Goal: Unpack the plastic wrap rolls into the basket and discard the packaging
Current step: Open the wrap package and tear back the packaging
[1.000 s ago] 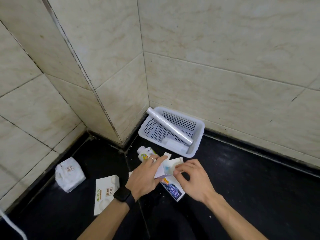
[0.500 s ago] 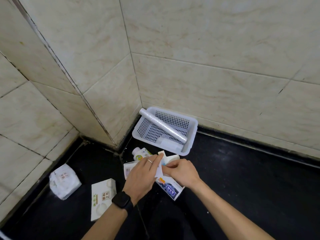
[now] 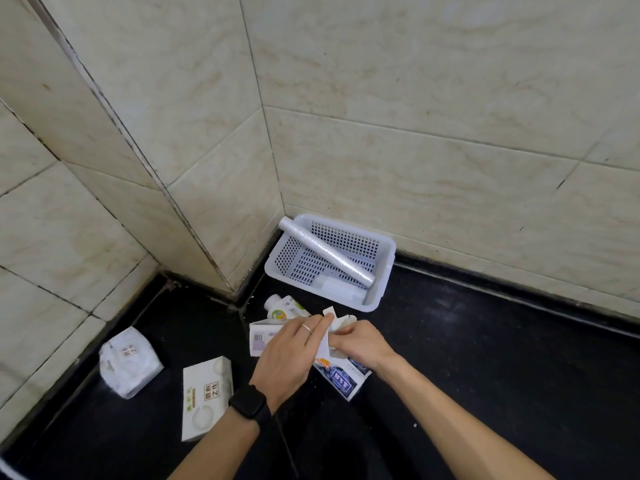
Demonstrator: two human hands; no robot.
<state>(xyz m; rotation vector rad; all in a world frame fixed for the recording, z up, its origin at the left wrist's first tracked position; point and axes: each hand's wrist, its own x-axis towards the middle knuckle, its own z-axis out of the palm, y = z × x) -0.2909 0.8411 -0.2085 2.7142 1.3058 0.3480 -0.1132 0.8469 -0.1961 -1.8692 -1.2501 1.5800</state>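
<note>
A white perforated basket (image 3: pixel 384 271) stands on the black floor against the tiled wall corner. One plastic wrap roll (image 3: pixel 325 251) lies slanted in it, its upper end resting on the basket's left rim. A second white roll (image 3: pixel 337 288) lies flat on the basket bottom. Just in front of the basket, my left hand (image 3: pixel 294 351) and my right hand (image 3: pixel 360 342) both grip an opened plastic wrap box (image 3: pixel 341 379), white with blue print. Its torn end flaps (image 3: pixel 329 311) stick up between my fingers. The box's inside is hidden.
A small white bottle (image 3: pixel 282 306) lies between the box and the basket. A flat white box (image 3: pixel 206 396) and a white wrapped pack (image 3: pixel 126 362) lie on the floor to the left. A white labelled carton (image 3: pixel 261 336) sits under my left hand.
My right hand has closed in against the left on the box's open end. The view has shifted, so the basket sits further right in the frame.
</note>
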